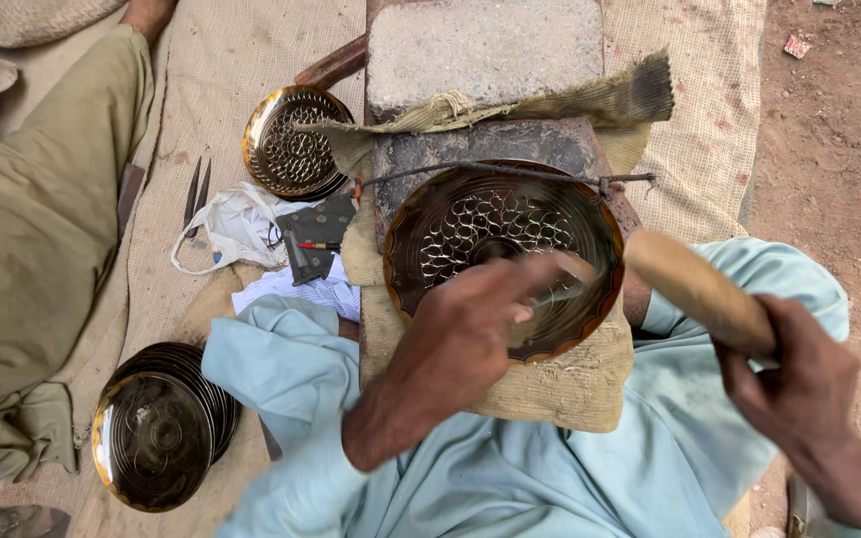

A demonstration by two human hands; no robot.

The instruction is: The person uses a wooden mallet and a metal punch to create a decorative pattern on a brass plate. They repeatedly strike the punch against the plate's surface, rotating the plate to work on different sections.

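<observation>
left hand point(460, 334) has its fingers pinched on a thin punch point(562, 295) against the engraved brass plate point(503, 254), right hand point(799, 384) fingers wrapped round a wooden mallet point(698, 289)

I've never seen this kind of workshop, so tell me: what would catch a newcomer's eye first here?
Probably the shiny patterned metal plate at centre, lying on a cloth pad, with the left hand pressing a thin tool onto it. The right hand grips a wooden handle, blurred, beside the plate. A stack of similar plates sits lower left, and another patterned plate lies upper left.
</observation>
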